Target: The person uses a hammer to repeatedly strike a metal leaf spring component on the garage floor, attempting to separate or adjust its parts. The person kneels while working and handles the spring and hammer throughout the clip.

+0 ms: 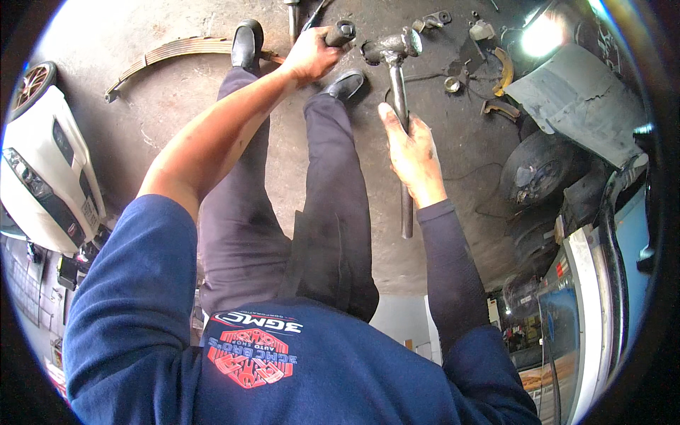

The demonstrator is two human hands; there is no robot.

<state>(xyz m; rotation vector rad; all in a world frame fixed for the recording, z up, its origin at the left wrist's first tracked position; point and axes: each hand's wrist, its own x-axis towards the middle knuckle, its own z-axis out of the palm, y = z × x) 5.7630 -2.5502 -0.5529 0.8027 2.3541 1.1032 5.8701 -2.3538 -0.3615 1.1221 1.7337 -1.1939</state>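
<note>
My right hand (416,157) is wrapped round the metal handle of a hammer (397,78). The hammer stands nearly upright in the picture, its heavy worn head toward the top and its handle end below my wrist. My left hand (312,58) reaches forward, closed on a dark metal cylinder (342,32) whose round end sticks out past my fingers. The rest of that cylinder is hidden in my grip, so its exact kind cannot be made out. The hammer head and the cylinder are apart.
A rusty leaf spring (177,51) lies on the concrete by my shoe (246,46). Brake shoes (503,72), a tyre (542,170) and a grey panel (581,95) are at the right. At the left is a white car (53,156). A metal rod (293,21) lies ahead.
</note>
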